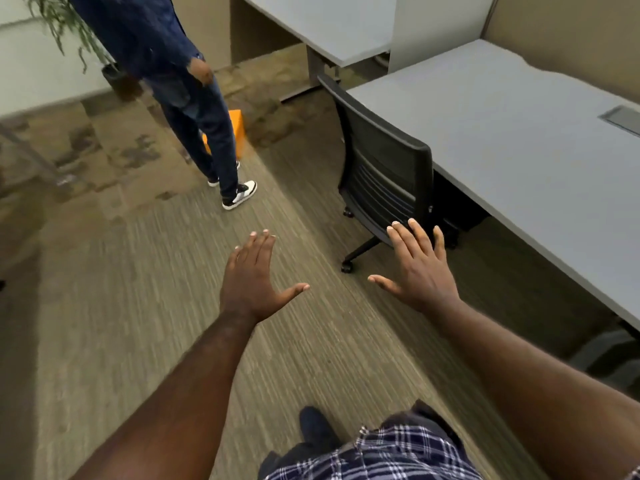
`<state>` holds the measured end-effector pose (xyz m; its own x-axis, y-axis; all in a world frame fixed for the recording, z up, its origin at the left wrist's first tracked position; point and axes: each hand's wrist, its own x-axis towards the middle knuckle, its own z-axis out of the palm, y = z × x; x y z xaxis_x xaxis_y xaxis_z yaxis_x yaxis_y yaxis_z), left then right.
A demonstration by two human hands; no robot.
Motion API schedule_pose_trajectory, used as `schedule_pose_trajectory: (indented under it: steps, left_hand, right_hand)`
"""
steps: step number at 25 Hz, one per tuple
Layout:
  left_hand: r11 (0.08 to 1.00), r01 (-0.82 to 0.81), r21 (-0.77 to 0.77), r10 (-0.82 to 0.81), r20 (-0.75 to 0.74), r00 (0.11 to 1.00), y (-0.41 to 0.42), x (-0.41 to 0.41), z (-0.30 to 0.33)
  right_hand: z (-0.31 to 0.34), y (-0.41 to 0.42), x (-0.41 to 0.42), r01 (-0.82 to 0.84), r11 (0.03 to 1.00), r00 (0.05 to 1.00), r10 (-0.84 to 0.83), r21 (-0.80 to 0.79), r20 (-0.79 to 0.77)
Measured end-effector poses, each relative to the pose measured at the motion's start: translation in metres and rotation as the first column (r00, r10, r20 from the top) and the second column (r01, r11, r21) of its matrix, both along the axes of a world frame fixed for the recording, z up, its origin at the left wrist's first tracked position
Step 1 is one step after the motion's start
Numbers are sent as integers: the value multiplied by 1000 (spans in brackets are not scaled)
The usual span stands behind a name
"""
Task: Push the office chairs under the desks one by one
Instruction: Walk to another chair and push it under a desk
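A black office chair (384, 168) stands tucked against the long grey desk (512, 140) on the right, its backrest facing me and its wheeled base on the carpet. My left hand (252, 278) is stretched out flat over the carpet, fingers apart, holding nothing. My right hand (420, 268) is also flat and spread, just in front of the chair's lower back and not touching it. A second grey desk (332, 26) stands farther back with no chair at it.
A person in dark blue clothes and black-and-white sneakers (194, 98) stands on the carpet to the left of the chair. An orange box (237, 133) sits behind their legs. A potted plant (79, 32) is at the far left. Beige partitions (571, 29) back the desks.
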<state>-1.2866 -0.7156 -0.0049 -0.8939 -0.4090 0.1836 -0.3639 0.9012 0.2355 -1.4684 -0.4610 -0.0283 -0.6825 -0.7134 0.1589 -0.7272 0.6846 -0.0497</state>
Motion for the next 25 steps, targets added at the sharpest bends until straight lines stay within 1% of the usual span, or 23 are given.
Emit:
schedule_pose_trajectory:
  steps: [4, 8, 12, 19, 22, 25]
  left_hand:
    - [993, 117, -11, -117, -15, 993, -57, -58, 18]
    - [968, 245, -51, -247, -37, 968, -92, -124, 33]
    - [930, 358, -89, -361, -16, 933, -120, -202, 38]
    - [853, 514, -94, -517, -7, 856, -151, -333, 53]
    - [820, 564, -96, -568, -8, 823, -158, -375, 60]
    - [760, 638, -123, -638, 39, 769, -175, -416, 63]
  right_hand:
    - [27, -49, -34, 87, 996, 994, -89, -29, -64]
    - [47, -76, -78, 173, 983, 975, -180, -58, -134]
    - [52, -96, -137, 241, 969, 952, -247, -55, -181]
    - [54, -127, -230, 379, 925, 920, -379, -20, -102]
    - [53, -138, -248, 430, 902, 902, -431, -49, -33]
    - [50, -150, -261, 470, 880, 883, -469, -72, 31]
